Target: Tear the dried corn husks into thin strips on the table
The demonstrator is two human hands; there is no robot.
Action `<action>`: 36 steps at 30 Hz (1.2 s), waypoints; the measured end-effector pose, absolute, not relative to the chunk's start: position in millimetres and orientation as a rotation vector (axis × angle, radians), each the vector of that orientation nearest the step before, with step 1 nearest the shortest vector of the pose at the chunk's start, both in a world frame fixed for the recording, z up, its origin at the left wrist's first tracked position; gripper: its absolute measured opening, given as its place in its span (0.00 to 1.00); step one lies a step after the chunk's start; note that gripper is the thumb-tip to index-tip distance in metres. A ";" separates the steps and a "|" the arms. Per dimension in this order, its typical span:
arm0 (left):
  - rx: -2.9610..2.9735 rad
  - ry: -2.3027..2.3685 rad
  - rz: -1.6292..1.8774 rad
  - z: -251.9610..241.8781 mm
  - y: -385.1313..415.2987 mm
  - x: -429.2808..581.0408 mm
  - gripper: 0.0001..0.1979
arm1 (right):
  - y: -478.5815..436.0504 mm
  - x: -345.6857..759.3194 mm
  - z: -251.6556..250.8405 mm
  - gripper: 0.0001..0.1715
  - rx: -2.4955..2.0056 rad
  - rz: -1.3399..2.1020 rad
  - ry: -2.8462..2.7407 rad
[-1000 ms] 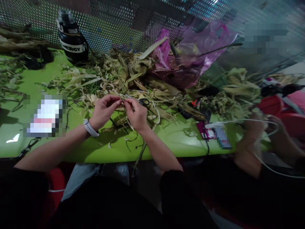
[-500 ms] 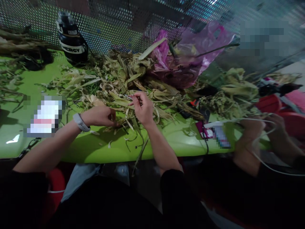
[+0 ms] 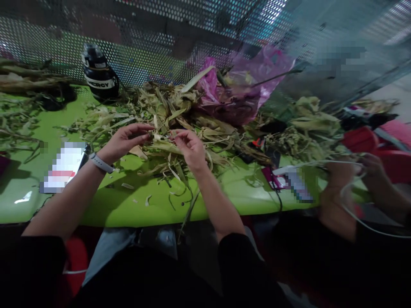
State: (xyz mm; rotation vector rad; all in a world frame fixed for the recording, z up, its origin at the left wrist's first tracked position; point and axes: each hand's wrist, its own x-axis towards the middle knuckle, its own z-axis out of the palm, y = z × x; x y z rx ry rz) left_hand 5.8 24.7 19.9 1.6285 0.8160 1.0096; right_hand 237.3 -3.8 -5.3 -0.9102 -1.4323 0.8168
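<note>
Dried corn husks (image 3: 160, 100) lie heaped in front of me on the green table (image 3: 125, 209). At the near side of the heap, my left hand (image 3: 123, 139), with a pale watch on its wrist, has thumb and fingertips drawn together on a strip of husk. My right hand (image 3: 192, 149) faces it a short way to the right, closed around a thin silver metal tool (image 3: 167, 136). Its tip points left into the husks between both hands. The fingers partly cover the tool, so its exact kind is hidden.
Behind the heap stand a black bottle (image 3: 99, 79) and a pink plastic bag (image 3: 240, 98). A phone (image 3: 64, 167) lies by my left forearm. To the right are another phone (image 3: 300, 186), a white cable (image 3: 321, 162) and another person's hands (image 3: 372, 164).
My left hand has risen from the table's near part up to the husk heap. My right hand has shifted slightly, still with the metal tool. The view has tilted up a little.
</note>
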 end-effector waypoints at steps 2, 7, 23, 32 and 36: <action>1.571 0.756 1.106 11.2 24.3 11.6 0.18 | -6.3 234.1 -4.2 0.20 -0.882 0.837 -1.480; 1.524 0.653 1.095 -3.9 23.2 22.6 0.16 | -12.2 230.4 -0.3 0.19 -0.833 0.847 -1.583; 1.505 0.669 0.999 3.6 6.0 30.9 0.18 | -16.6 234.2 6.1 0.13 -0.857 0.481 -1.889; 1.396 0.611 0.981 -2.4 11.1 25.5 0.18 | -14.1 239.8 7.1 0.13 -0.859 0.496 -1.922; 1.270 0.611 0.940 -4.0 14.0 22.9 0.16 | -11.6 245.7 10.1 0.13 -0.855 0.546 -1.936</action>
